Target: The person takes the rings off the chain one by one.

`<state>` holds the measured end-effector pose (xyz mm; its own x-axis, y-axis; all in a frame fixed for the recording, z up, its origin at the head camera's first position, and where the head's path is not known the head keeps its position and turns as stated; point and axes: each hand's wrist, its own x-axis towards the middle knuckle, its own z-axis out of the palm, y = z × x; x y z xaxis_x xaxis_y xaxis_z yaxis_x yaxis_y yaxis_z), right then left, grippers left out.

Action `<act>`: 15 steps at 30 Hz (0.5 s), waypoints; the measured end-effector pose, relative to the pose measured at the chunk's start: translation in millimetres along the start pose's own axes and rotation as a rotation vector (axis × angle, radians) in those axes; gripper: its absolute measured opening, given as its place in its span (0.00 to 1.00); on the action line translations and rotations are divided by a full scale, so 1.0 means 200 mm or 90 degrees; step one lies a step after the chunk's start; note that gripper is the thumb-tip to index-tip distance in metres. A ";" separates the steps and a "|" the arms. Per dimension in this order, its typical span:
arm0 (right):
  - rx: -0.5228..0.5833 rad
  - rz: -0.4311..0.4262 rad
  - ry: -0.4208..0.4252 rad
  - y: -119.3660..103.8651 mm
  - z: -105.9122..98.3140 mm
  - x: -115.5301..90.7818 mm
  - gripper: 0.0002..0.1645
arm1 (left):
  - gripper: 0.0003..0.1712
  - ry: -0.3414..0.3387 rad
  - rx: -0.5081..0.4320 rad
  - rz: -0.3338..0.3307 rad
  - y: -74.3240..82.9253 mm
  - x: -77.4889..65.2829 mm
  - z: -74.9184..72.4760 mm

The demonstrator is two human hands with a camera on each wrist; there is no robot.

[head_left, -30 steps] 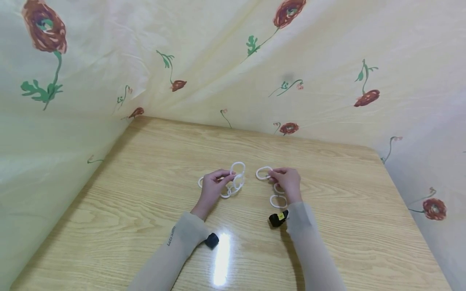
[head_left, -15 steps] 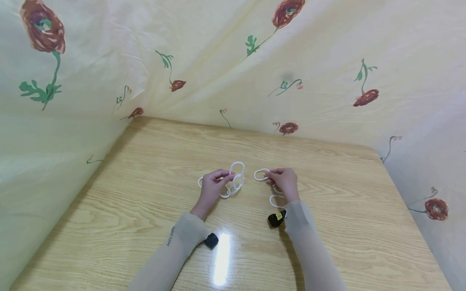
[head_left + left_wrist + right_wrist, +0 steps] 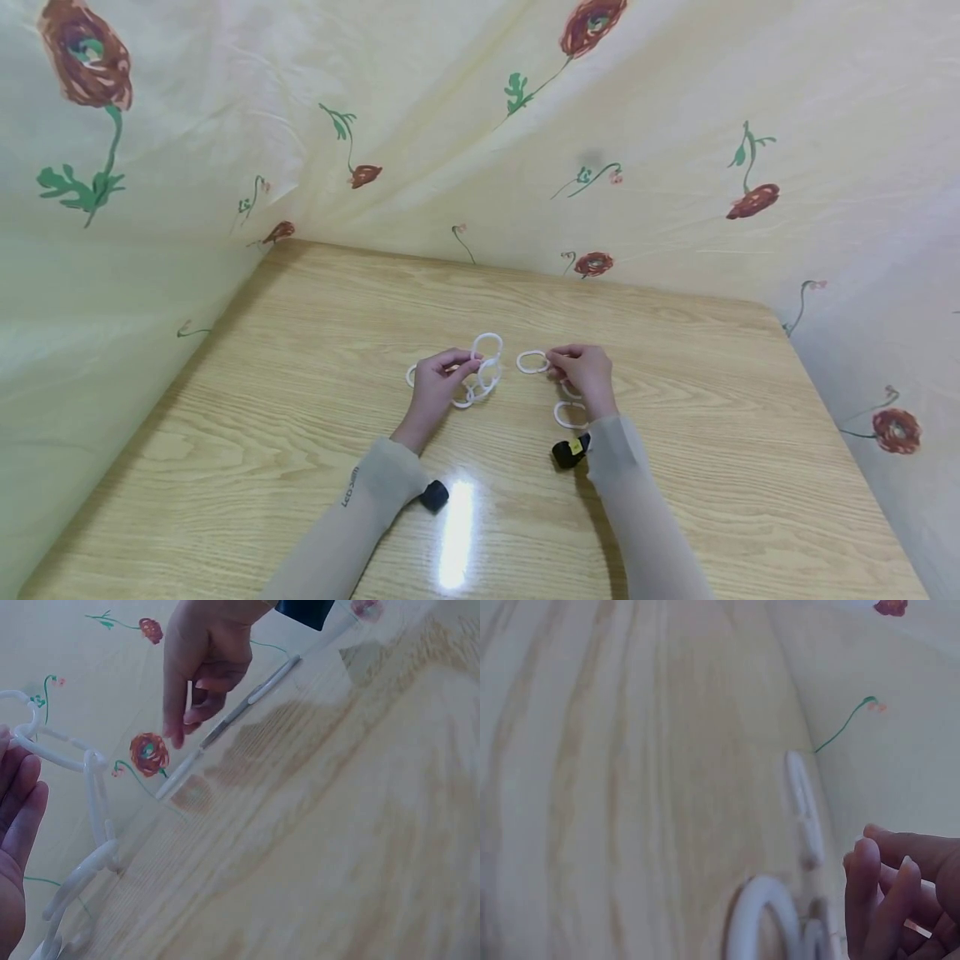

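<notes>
The left hand's grip (image 3: 437, 383) is pinching a chain (image 3: 94, 760); the right hand's grip (image 3: 588, 369), loosely parted, unfilled, is hovering by a link (image 3: 805, 815).

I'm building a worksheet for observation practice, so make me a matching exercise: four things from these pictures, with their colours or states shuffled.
1. Left hand
2. Chain of rings
3. Cloth
4. Table

A. Light brown, with wood grain
B. Plain white
C. Gripping the chain
D. Pale, printed with red flowers

Pairs: 1-C, 2-B, 3-D, 4-A
</notes>
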<state>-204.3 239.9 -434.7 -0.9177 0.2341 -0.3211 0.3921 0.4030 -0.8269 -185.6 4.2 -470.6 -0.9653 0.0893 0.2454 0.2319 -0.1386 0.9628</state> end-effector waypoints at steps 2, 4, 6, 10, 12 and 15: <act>-0.008 -0.017 -0.001 -0.02 0.00 -0.02 0.17 | 0.09 0.001 -0.001 -0.002 0.00 0.00 0.00; -0.017 -0.037 -0.002 -0.05 0.01 -0.04 0.17 | 0.09 0.002 -0.002 -0.005 0.01 0.00 0.00; -0.024 -0.063 -0.004 -0.08 0.02 -0.07 0.17 | 0.09 0.004 -0.004 -0.009 0.01 0.00 0.00; -0.024 -0.105 -0.007 -0.13 0.03 -0.11 0.17 | 0.10 0.008 -0.004 -0.015 0.00 0.00 0.00; -0.022 -0.121 -0.010 -0.15 0.04 -0.13 0.17 | 0.10 0.008 -0.003 -0.015 0.00 0.00 0.00; -0.018 -0.137 -0.020 -0.18 0.06 -0.15 0.17 | 0.10 0.008 -0.002 -0.016 0.00 0.00 0.00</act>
<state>-191.0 207.9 -399.7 -0.9817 0.1124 -0.1538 0.1888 0.4657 -0.8646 -185.0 4.2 -470.5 -0.9722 0.0809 0.2199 0.2075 -0.1389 0.9683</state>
